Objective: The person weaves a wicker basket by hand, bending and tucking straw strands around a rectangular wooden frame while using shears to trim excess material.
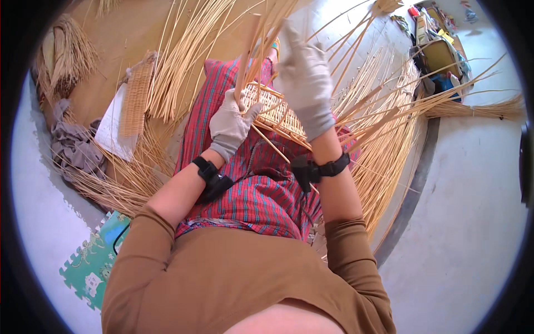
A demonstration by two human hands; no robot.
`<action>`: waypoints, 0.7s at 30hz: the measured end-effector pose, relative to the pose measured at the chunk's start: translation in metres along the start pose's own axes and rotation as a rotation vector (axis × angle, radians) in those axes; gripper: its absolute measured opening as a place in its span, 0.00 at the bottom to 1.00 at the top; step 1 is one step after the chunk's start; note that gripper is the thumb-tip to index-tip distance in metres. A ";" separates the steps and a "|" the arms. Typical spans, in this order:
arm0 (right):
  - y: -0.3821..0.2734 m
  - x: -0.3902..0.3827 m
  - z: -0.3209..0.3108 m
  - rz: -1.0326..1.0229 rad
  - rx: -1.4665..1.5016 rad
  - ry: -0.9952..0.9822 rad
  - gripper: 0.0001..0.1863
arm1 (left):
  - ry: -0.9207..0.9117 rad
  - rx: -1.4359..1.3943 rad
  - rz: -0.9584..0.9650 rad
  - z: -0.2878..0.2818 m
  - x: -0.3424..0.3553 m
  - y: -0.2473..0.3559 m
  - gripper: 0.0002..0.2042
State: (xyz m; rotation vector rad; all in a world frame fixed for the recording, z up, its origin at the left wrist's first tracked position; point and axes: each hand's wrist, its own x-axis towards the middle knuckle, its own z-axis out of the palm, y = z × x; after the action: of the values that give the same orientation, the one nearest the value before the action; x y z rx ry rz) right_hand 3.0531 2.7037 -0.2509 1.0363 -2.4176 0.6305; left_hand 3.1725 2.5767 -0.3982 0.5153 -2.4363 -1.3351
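A pale woven cane piece (275, 114) lies over my lap, with long strands and flat wooden stakes sticking out from it. My left hand (231, 122), in a light glove, is closed on the woven piece's left edge beside an upright wooden stake (247, 58). Above the right part of the weave is my right hand (305, 80), also gloved and slightly blurred. Its fingers stretch away from me, and I see nothing gripped in them. The hand hides part of the weave and some strands.
Red plaid cloth (245, 203) covers my legs. Loose cane strands (397, 150) spread at right, with more strands (186, 61) ahead. At left are a finished woven panel (138, 94), white sheet (113, 125), grey cloth (80, 142) and cane bundle (67, 53). Containers (439, 58) stand far right.
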 end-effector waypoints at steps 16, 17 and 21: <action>-0.016 0.003 0.045 0.499 0.378 -0.460 0.15 | -0.062 -0.006 -0.076 -0.018 0.002 0.013 0.24; -0.006 0.001 0.057 0.487 0.332 -0.419 0.14 | -0.175 0.003 -0.130 -0.023 0.006 0.015 0.24; 0.007 0.003 0.055 0.553 0.531 -0.349 0.12 | -0.181 0.038 0.083 -0.047 0.004 0.013 0.21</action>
State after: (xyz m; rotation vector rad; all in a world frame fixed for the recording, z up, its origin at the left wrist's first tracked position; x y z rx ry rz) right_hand 3.0347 2.6758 -0.2948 0.6812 -2.9541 1.4434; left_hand 3.1873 2.5463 -0.3621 0.3095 -2.6016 -1.3566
